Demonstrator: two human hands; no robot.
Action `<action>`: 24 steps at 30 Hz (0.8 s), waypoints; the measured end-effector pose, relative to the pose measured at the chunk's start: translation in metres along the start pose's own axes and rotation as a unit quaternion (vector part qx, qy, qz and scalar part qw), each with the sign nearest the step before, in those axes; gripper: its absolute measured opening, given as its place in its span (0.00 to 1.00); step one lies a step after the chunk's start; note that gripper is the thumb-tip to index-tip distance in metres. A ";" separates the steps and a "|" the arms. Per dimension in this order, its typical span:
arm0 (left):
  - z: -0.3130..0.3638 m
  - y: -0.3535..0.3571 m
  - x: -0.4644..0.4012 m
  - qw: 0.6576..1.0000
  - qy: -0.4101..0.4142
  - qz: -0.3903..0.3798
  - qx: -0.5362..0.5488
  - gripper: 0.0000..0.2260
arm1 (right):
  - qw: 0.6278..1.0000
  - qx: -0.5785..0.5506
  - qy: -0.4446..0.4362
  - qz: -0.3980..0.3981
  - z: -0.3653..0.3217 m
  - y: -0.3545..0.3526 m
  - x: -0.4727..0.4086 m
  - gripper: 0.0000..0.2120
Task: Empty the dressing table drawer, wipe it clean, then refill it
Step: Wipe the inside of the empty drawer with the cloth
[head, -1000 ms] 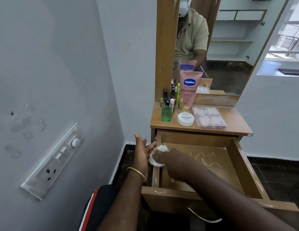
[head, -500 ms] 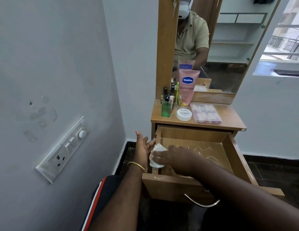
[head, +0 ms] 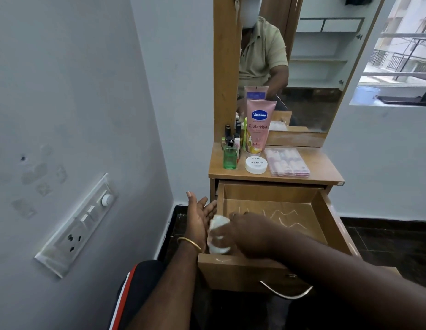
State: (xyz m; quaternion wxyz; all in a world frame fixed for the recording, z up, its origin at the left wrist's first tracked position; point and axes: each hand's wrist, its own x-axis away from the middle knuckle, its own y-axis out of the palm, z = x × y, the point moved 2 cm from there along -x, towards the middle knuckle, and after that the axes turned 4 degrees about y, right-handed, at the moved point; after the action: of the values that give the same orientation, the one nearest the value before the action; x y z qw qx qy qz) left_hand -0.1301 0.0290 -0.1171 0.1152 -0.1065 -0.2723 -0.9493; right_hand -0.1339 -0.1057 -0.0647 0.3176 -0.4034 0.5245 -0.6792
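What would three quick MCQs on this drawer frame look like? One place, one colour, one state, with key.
1. Where does the pink Vaseline tube stand?
A. on the tabletop, before the mirror
B. inside the drawer
C. on the floor

2. What colour is the small bottle left of the round white nail polish jar?
A. red
B. green
C. black

3. What state is the wooden drawer in?
A. shut
B. pulled out, full of bottles
C. pulled out, with no items inside

Key: 1 A, it stands upright on the top. 2 B, its clear body is green. 3 C, only the right hand gripping a white cloth is in it; the left hand lies flat outside.
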 end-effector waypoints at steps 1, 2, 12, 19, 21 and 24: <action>0.000 0.002 -0.001 1.000 0.003 -0.001 0.004 0.47 | 1.000 -0.007 -0.020 -0.009 -0.004 0.000 0.003 0.26; 0.000 0.004 -0.002 1.000 0.006 0.000 0.006 0.47 | 0.999 -0.015 -0.032 -0.016 -0.005 0.001 0.005 0.26; -0.010 -0.003 -0.010 0.999 0.035 0.016 0.014 0.51 | 0.981 -0.096 0.169 -0.021 0.062 -0.005 -0.049 0.34; -0.014 -0.004 -0.017 0.999 0.043 0.014 0.012 0.45 | 0.954 -0.122 0.273 0.004 0.069 0.002 -0.076 0.37; -0.016 -0.004 -0.017 0.999 0.046 0.020 0.014 0.46 | 0.947 -0.155 0.281 0.004 0.062 0.003 -0.074 0.39; -0.017 -0.008 -0.019 0.999 0.044 0.018 0.012 0.51 | 0.939 -0.207 0.274 0.002 0.044 0.001 -0.060 0.38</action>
State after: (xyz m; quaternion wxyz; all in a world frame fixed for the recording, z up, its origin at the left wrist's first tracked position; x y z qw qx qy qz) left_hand -0.1168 0.0295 -0.1407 0.1453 -0.0679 -0.2763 -0.9476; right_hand -0.0667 -0.0750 -0.0726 0.0721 -0.2579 0.7211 -0.6390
